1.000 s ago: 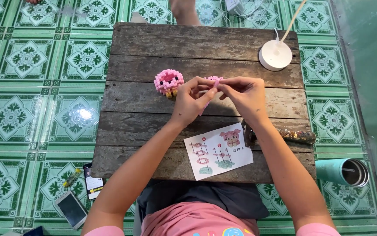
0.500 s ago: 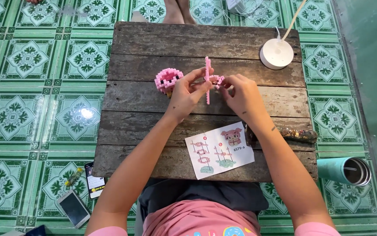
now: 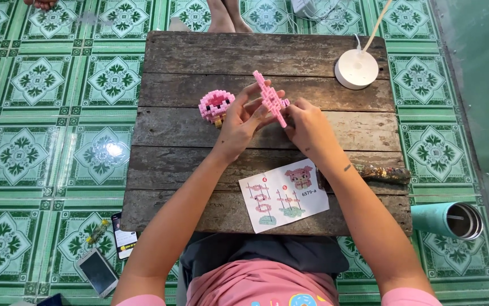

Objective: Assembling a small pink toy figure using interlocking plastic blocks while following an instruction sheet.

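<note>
A flat, tilted pink brick strip [image 3: 271, 97] is pinched edge-on by left hand [image 3: 243, 122] and right hand [image 3: 307, 126] fingers above the table's [image 3: 199, 54] middle.

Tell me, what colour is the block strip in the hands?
Pink; the strip shows best in the head view, held between both hands.

Two hands work a flat pink block piece [image 3: 271, 98] above a weathered wooden table [image 3: 199, 56].
The left hand [image 3: 243, 120] and right hand [image 3: 307, 124] pinch the piece from either side, tilted on edge; a rounded pink block figure [image 3: 215, 106] stands just beside the left hand; an instruction sheet [image 3: 283, 195] lies near the table's front edge; a white round lamp base [image 3: 356, 68] sits at the far right corner; a teal tumbler [image 3: 447, 219] and a phone [image 3: 98, 272] lie on the green tiled floor [image 3: 29, 141].
</note>
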